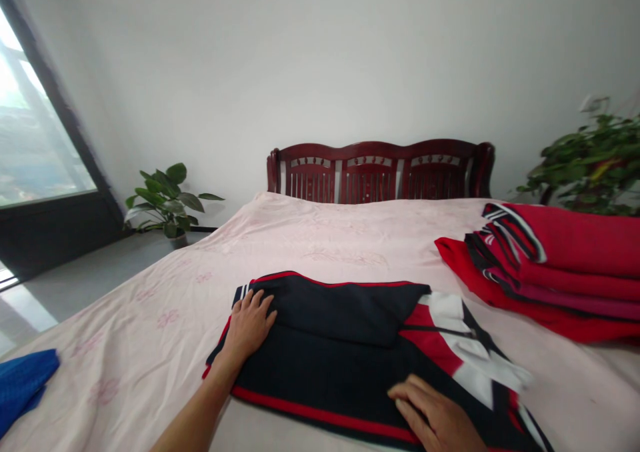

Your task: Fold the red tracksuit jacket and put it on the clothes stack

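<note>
A navy tracksuit jacket (320, 359) with red piping and red and white panels lies spread on the bed, one sleeve (340, 312) folded across its upper part. My left hand (251, 322) rests flat, fingers spread, on the left end of the jacket beside a white-striped band. Over the lower right part of the cloth is my right hand (435, 412), its fingers loosely bent and apart with nothing visible between them. Whether it presses on the fabric I cannot tell. The white and red panels at the right end are rumpled.
A pile of folded red clothes (565, 272) lies on the right of the pink bedsheet (345, 239). A blue cloth (25, 382) is at the left edge. Beyond stand a dark wooden headboard (370, 172) and potted plants (167, 199) on either side.
</note>
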{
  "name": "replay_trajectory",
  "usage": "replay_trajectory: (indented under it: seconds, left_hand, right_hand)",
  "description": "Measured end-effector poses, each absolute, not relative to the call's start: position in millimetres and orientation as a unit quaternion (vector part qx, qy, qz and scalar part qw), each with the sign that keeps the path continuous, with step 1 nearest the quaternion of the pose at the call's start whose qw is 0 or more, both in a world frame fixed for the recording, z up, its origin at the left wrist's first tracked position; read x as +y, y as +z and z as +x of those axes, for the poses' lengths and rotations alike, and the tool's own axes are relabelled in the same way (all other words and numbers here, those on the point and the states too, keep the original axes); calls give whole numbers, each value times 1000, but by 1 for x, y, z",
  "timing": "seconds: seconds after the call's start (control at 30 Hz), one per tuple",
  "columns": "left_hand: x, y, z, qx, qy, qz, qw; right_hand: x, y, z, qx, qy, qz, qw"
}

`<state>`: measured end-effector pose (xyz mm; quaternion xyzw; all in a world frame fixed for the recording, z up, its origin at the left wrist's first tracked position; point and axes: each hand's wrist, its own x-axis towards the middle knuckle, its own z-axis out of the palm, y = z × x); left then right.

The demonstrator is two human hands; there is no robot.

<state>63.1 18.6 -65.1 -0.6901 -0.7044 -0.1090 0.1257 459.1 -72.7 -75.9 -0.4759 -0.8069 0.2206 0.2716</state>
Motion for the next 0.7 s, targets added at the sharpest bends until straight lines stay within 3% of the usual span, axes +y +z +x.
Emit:
replay_trajectory:
  seconds: [0.13,0.4,0.7]
  left_hand:
    - [18,-64,63,-703,-114,-691,120]
    - [18,-65,64,-692,-133,-705,83]
    - [17,-56,34,-712,-242,-658,-45]
  right_hand:
    - [-72,-86,462,-817,172,-476,277]
    - [-48,-63,446,-817,-64,-481,310]
    - [7,-105,462,-795,-118,-567,178]
